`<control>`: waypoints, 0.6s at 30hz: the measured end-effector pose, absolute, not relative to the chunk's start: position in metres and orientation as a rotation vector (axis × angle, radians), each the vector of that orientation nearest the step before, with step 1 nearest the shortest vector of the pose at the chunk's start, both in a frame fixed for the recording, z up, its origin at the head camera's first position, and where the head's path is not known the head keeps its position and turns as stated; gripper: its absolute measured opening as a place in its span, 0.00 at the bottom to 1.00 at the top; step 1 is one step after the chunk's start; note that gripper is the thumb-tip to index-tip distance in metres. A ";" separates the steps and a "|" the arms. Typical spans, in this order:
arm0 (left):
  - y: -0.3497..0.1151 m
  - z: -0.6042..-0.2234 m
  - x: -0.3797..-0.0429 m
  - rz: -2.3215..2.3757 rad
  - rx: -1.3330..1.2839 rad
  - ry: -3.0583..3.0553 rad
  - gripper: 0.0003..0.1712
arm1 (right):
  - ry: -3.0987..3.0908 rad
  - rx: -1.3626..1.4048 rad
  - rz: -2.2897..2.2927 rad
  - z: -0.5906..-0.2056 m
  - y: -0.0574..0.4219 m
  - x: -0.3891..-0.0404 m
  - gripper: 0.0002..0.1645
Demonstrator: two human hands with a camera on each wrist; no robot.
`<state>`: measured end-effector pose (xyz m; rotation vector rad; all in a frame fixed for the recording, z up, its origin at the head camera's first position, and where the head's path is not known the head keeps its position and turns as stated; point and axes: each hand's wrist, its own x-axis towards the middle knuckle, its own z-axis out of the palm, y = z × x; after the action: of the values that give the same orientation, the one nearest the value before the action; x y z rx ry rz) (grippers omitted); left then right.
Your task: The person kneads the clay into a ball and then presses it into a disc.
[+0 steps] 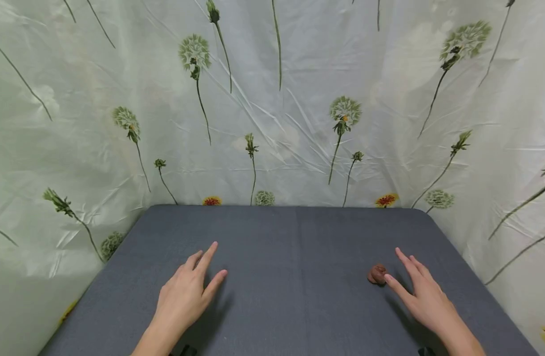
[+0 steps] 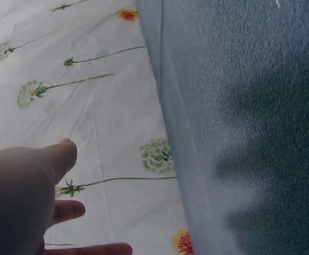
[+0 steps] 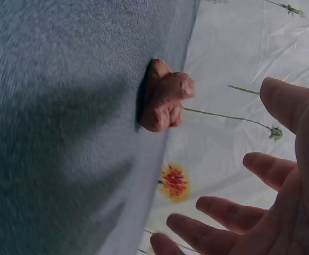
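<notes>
A small reddish-brown lump, lumpy like modelling clay, sits on the right part of the grey cloth-covered table. Beside it, on its right, is my right hand, fingers extended and the thumb tip overlapping the lump's edge in the head view. In the right wrist view the lump stands apart from the spread fingers. My left hand hovers over the table's left part, its fingers straight and holding nothing. Both hands cast shadows on the cloth.
A pale curtain printed with dandelions and other flowers hangs behind the table and along both sides. The table's far edge meets it. Dark pieces of gear show at the wrists.
</notes>
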<state>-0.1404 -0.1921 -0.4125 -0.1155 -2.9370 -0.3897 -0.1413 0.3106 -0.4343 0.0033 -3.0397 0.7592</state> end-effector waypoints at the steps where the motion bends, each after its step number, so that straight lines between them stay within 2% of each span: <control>1: -0.192 -0.412 -0.140 -0.412 -0.124 -2.936 0.42 | -3.033 0.015 0.802 -0.436 0.311 -0.144 0.51; 10: -0.188 -0.419 -0.132 -0.753 -0.287 -2.778 0.36 | -2.986 -0.092 1.390 -0.449 0.316 -0.167 0.48; 18: -0.184 -0.423 -0.133 -1.297 -0.359 -2.759 0.33 | -2.962 -0.146 1.488 -0.451 0.319 -0.175 0.48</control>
<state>-0.1330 -0.1838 -0.4233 -0.3586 -2.7588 -1.2971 -0.1747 0.3192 -0.4512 -0.1459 -2.9620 1.4884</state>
